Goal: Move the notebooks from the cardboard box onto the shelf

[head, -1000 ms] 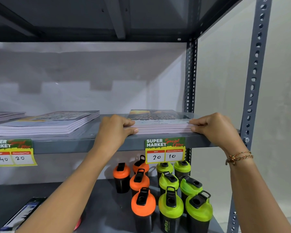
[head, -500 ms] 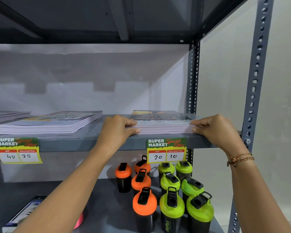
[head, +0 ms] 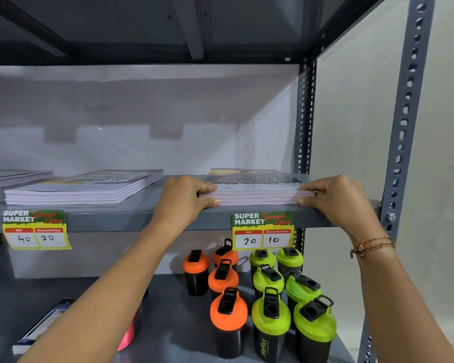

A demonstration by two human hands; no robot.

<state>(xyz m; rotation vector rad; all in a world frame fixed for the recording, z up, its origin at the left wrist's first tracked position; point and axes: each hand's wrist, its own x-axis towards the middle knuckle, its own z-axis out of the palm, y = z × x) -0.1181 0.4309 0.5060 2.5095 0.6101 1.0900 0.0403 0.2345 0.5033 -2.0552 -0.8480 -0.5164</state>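
A stack of several notebooks (head: 257, 191) with a dark cover lies at the right end of the grey metal shelf (head: 116, 216), near its front edge. My left hand (head: 186, 200) holds the stack's left end, fingers curled on top and thumb at the bottom. My right hand (head: 336, 200) holds the right end the same way. A second stack of notebooks (head: 84, 188) lies to the left on the same shelf, and a third (head: 13, 176) at the far left. The cardboard box is out of view.
Two price tags (head: 263, 230) (head: 36, 229) hang from the shelf's front lip. Orange shaker bottles (head: 228, 307) and green shaker bottles (head: 271, 314) stand on the lower shelf. A perforated upright post (head: 404, 127) rises at the right. A flat boxed item (head: 41, 326) lies at the lower left.
Both hands stay on the ends of the right-hand stack. The stack has hardly moved; only the view has shifted a little.
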